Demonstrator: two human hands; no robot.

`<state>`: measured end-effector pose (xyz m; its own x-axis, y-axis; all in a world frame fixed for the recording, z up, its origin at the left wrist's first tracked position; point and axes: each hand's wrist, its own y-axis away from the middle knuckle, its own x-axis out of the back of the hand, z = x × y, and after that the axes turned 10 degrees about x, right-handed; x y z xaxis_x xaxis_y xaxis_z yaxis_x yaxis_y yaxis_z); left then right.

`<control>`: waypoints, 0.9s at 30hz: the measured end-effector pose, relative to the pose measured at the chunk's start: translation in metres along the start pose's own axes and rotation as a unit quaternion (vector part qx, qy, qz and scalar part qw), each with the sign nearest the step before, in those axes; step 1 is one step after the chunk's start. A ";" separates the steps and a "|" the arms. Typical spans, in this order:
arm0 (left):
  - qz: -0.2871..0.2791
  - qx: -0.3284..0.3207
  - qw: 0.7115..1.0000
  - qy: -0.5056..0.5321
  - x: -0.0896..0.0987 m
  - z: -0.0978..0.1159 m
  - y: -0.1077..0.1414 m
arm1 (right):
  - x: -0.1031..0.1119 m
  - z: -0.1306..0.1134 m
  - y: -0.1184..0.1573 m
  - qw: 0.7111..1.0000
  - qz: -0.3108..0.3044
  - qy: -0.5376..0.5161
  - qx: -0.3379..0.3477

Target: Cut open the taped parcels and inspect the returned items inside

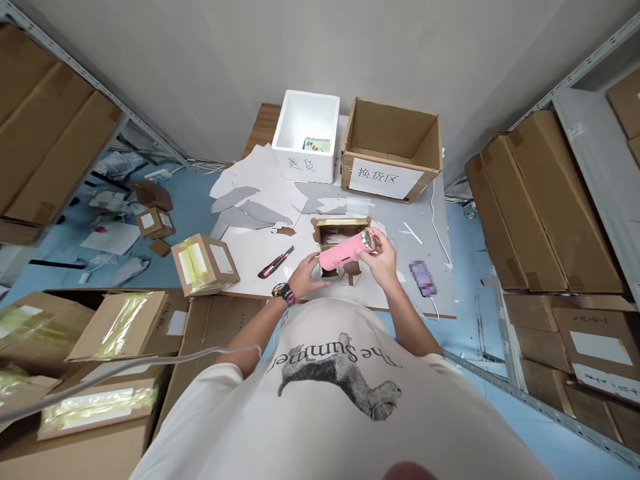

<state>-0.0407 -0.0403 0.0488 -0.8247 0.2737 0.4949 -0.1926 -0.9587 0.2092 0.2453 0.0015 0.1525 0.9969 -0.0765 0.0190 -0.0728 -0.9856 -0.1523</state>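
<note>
A pink cylinder (341, 253) with a shiny silver end is held tilted above a small open cardboard box (345, 223). My right hand (381, 257) grips its silver end between thumb and fingers. My left hand (306, 277), below a wrist with a black watch, is spread beside the cylinder's lower left end; whether the fingertips touch it is hard to tell. White paper shows inside the small box, whose front flaps stick out below the cylinder. A red and black box cutter (276, 262) lies left of my left hand.
Behind the box stand a white foam box (307, 165) and a large open carton (393, 179), both labelled. A phone (423, 277) lies at the right. A taped carton (205, 265) sits at the table's left edge. Torn grey wrapping (250, 212) covers the back left. Stacked cartons flank both sides.
</note>
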 end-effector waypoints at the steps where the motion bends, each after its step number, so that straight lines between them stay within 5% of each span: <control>1: -0.008 0.006 1.000 0.006 -0.006 -0.006 -0.003 | -0.007 0.002 0.002 1.000 -0.012 0.008 -0.003; 11: 0.025 0.122 0.991 0.054 -0.024 -0.019 -0.011 | -0.033 0.017 0.015 0.998 -0.058 0.015 -0.015; 24: 0.019 0.088 0.995 0.048 -0.035 -0.028 -0.018 | -0.011 0.017 0.012 0.986 -0.076 0.124 0.076; 27: 0.011 0.080 0.995 0.051 -0.035 -0.028 -0.017 | -0.011 0.018 0.013 0.976 -0.122 0.149 0.097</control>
<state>-0.0234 -0.0362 0.0043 -0.8788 0.2363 0.4146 -0.0938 -0.9374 0.3355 0.2339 -0.0080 0.1326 0.9282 0.0889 0.3612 0.2027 -0.9351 -0.2908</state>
